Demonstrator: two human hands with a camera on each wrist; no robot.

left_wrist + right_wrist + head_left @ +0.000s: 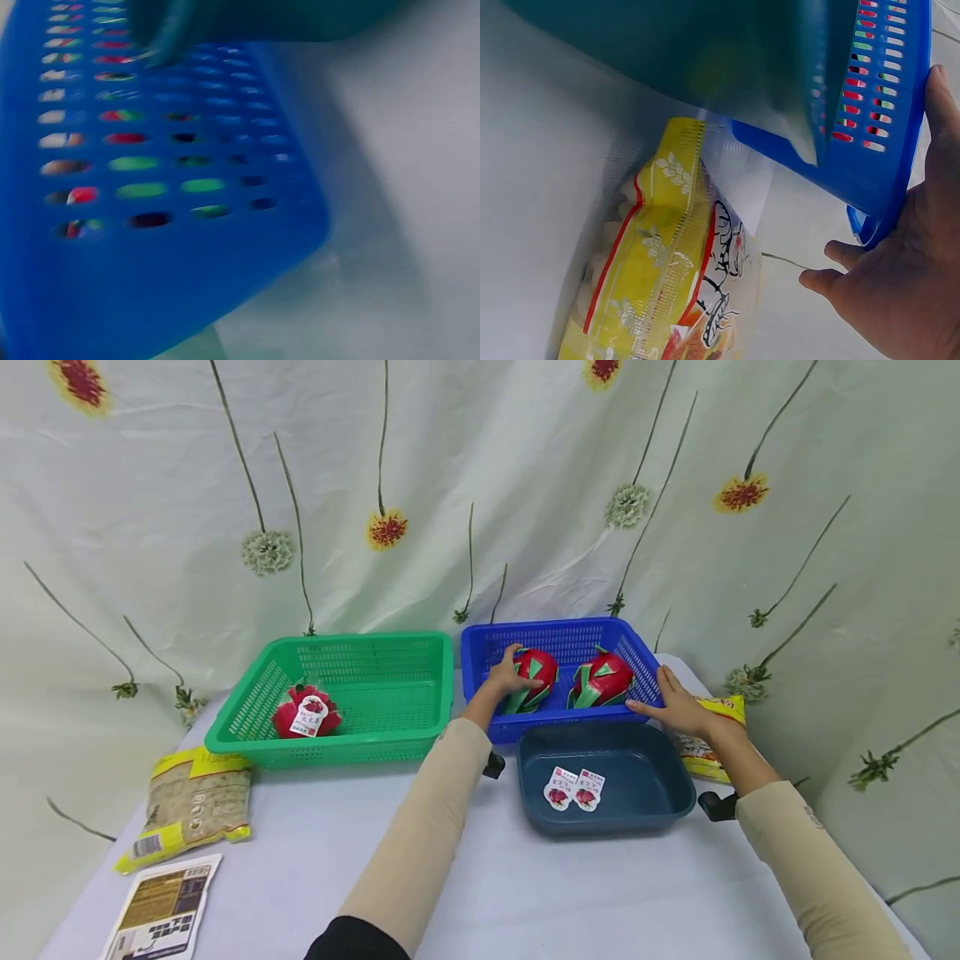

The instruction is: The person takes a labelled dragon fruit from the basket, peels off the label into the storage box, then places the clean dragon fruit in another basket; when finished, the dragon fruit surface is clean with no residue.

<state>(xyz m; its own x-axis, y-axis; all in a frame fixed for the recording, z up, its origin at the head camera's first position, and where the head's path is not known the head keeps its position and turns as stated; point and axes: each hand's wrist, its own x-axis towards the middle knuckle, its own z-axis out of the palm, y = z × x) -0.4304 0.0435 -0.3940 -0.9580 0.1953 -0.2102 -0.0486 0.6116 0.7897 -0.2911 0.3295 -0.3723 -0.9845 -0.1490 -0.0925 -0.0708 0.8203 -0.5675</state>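
Note:
In the head view a blue basket (577,639) holds two red dragon fruits with green scales. My left hand (504,681) reaches over the basket's near left side and grips the left dragon fruit (542,667), thumb across its front and fingers behind it. The right dragon fruit (609,677) lies beside it, untouched. My right hand (682,706) holds the basket's near right corner, thumb along the front rim and fingers outside the side wall. In the left wrist view the basket wall (112,277) fills much of the frame, and the left hand is out of sight.
A dark blue tray (607,818) with two dragon fruit tags stands before the basket. Left is a green basket (382,752) holding a tagged dragon fruit (285,718). Yellow packages (198,802) (652,247) lie at both sides, with a flat pouch (165,910) near left.

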